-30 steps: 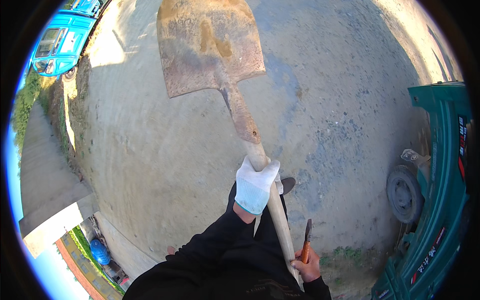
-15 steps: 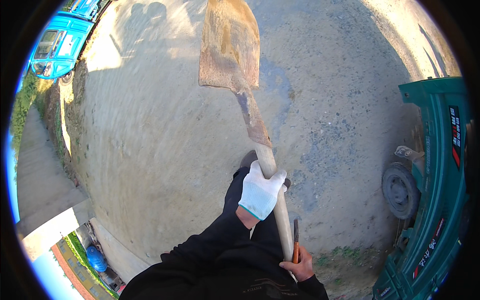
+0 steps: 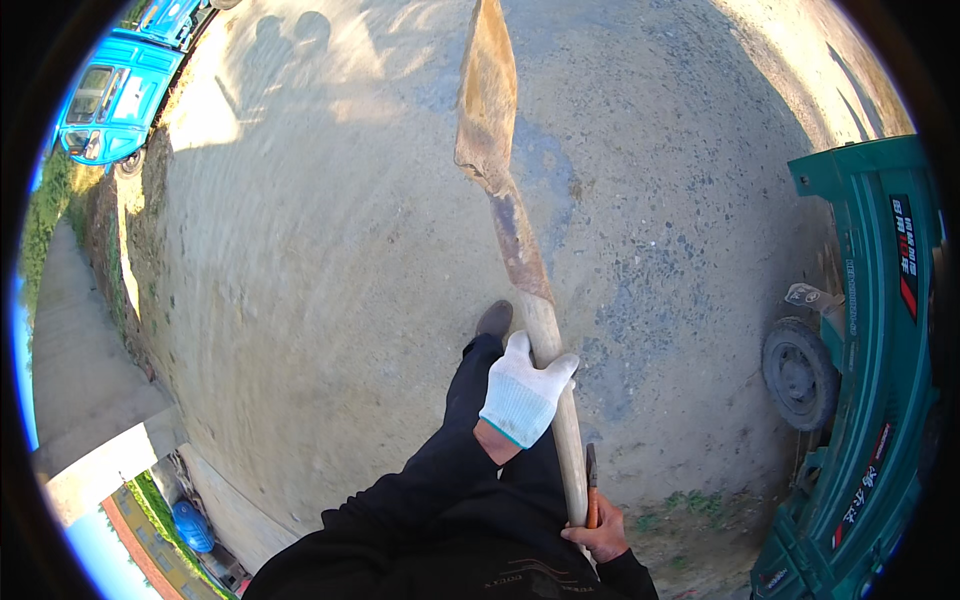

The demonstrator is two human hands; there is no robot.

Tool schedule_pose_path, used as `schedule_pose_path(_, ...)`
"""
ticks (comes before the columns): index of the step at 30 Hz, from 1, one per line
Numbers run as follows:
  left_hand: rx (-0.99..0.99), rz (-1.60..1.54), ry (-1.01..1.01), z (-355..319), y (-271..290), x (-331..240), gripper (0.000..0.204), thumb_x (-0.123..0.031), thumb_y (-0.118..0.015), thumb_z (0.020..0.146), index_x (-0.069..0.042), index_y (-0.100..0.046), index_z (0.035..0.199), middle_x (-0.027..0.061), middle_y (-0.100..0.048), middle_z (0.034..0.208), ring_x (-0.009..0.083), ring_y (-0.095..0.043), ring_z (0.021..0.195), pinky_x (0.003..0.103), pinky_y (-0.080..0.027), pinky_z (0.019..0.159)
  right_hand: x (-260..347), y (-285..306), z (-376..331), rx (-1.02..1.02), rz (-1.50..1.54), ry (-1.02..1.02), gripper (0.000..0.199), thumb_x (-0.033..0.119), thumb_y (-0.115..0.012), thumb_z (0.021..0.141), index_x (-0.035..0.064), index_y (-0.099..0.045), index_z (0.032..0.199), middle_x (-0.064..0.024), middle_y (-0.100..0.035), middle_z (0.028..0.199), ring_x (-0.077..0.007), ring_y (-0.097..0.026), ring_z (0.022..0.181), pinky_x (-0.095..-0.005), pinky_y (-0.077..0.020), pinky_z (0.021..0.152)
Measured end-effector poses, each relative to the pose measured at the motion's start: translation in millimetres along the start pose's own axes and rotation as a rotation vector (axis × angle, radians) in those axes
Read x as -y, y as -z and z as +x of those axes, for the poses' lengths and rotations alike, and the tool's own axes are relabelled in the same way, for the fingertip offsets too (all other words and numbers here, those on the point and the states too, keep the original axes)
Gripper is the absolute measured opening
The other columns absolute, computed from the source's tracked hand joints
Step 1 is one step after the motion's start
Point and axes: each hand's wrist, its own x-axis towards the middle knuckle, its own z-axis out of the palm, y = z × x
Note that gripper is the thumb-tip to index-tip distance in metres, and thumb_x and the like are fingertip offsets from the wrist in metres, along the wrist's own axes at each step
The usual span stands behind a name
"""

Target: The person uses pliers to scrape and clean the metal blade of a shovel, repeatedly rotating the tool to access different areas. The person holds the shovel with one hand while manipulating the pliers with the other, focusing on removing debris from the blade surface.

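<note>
A shovel (image 3: 522, 238) with a rusty blade and a pale wooden handle stretches away in front of me, its blade at the far end, seen nearly edge-on. My left hand (image 3: 524, 385), in a white knit glove with a teal cuff edge, grips the handle about midway. Bare, my right hand (image 3: 602, 536) closes round the near end of the handle. The same hand also holds a slim tool with an orange grip (image 3: 593, 508) and a dark narrow tip, lying alongside the handle. Its exact kind cannot be made out.
Rough concrete ground (image 3: 330, 280) spreads around my feet. To the right stands a green cargo vehicle (image 3: 885, 370) with a grey wheel (image 3: 800, 375). A blue truck (image 3: 115, 95) is at the far left, with a low concrete wall (image 3: 90, 330) nearer. Shadows fall at the top.
The shovel has turned about its long axis, so its blade now shows a narrow side instead of its broad face. My left hand has shifted slightly nearer and right, still gripping.
</note>
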Motion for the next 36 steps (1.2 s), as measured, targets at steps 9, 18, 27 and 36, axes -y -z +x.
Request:
schedule_pose_path(9, 0.055, -0.457, 0.051, -2, 8, -1, 0.024, -0.002, -0.072, 0.094, 0.007, -0.057, 0.111, 0.0129, -0.068, 0.085, 0.0264, -0.072, 0.067, 0.041, -0.061, 0.066, -2, -12, -9, -0.265, -0.408, 0.29, 0.063, 0.022, -0.097, 0.068, -0.0004, -0.061, 0.115, -0.013, -0.069, 0.092, -0.0218, -0.068, 0.082, -0.0404, -0.0563, 0.08)
schedule_pose_path(18, 0.058, -0.786, 0.17, 7, 11, 3, 0.011, -0.002, -0.066, 0.099, -0.01, -0.06, 0.094, 0.0037, -0.05, 0.064, 0.0223, -0.054, 0.048, 0.042, -0.047, 0.049, 13, -12, -11, -0.25, -0.463, 0.349, 0.073, 0.041, -0.103, 0.067, -0.0001, -0.06, 0.11, -0.0166, -0.069, 0.086, -0.029, -0.071, 0.074, -0.0413, -0.0574, 0.071)
schedule_pose_path(27, -0.024, -0.747, -0.095, 29, 17, -24, 0.012, 0.001, -0.063, 0.096, -0.009, -0.058, 0.093, 0.0039, -0.048, 0.061, 0.0211, -0.05, 0.042, 0.041, -0.045, 0.043, 25, 19, 12, -0.528, -0.275, 0.451, 0.057, 0.027, -0.097, 0.074, 0.0012, -0.059, 0.108, -0.0107, -0.069, 0.087, -0.0216, -0.069, 0.079, -0.036, -0.0572, 0.076)
schedule_pose_path(36, -0.063, -0.518, -0.626, 92, 55, -153, 0.018, 0.007, -0.063, 0.093, -0.007, -0.053, 0.097, 0.0074, -0.052, 0.061, 0.02, -0.052, 0.042, 0.039, -0.044, 0.04, 9, 29, 29, -0.6, -0.141, 0.518, 0.03, 0.008, -0.081, 0.08, -0.0007, -0.061, 0.102, -0.0108, -0.069, 0.084, -0.0243, -0.072, 0.077, -0.037, -0.0592, 0.076)
